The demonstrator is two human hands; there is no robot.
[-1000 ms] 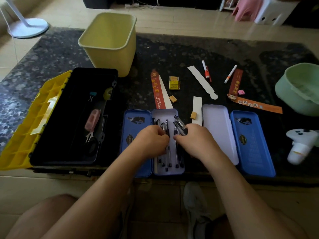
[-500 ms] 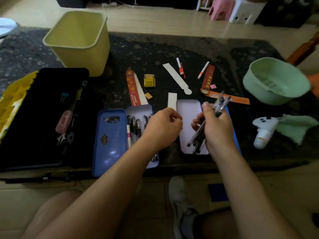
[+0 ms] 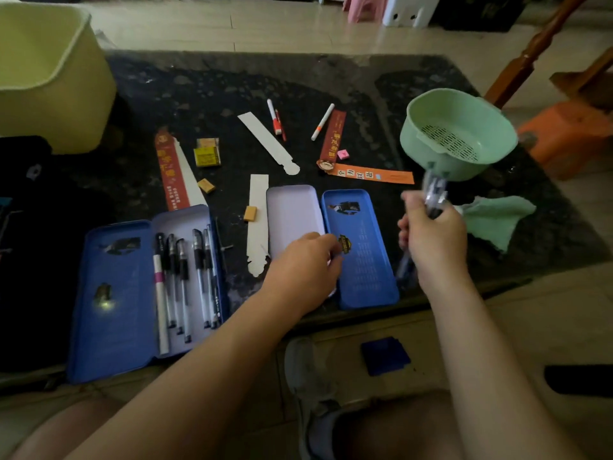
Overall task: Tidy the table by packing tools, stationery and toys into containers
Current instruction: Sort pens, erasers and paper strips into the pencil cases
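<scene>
I am gripping a bundle of pens (image 3: 435,194) in my right hand (image 3: 431,237), fingers wrapped round the middle so the caps are pointing to about 12 o'clock and the tips are sticking out below my fist toward 7. The empty pencil case (image 3: 292,207) I am aiming for, as I judge it, is lying open on the bench (image 3: 331,81) at 9 o'clock from that hand. Its pale tray is running lengthwise from 12 to 6, and its blue lid (image 3: 361,270) is sitting between the tray and my right hand. So the pens are already lying roughly along the tray's long axis and are needing only a sideways carry over the lid. My left hand (image 3: 303,270) is the nearer one, hovering over the tray's near end with its fingers curled. I cannot tell whether it is pinching anything or touching the case, since the knuckles are hiding what is under them. The pens are blurring, so I am not able to count them. The toolbox (image 3: 33,260) at far 9 o'clock is lying dark and cut off by the frame.
</scene>
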